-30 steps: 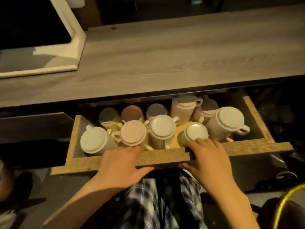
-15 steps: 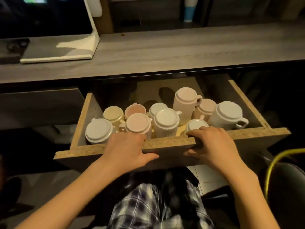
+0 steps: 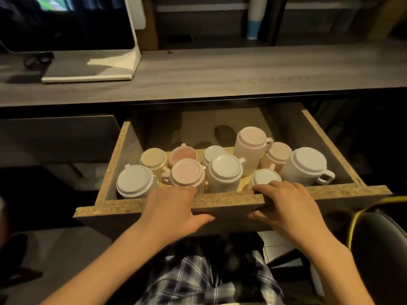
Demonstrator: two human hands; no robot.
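Under the desk (image 3: pixel 220 71), the drawer (image 3: pixel 220 199) stands well out; my left hand (image 3: pixel 174 208) and right hand (image 3: pixel 284 205) each curl over its front edge, thumbs beneath. I'd draw both sides evenly and slowly, so the upturned mugs (image 3: pixel 224 172) inside don't knock together.

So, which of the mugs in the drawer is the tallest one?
The pale pink mug in the back row, right of the middle, handle pointing right. Its upturned base rises clearly above every other mug in the drawer.
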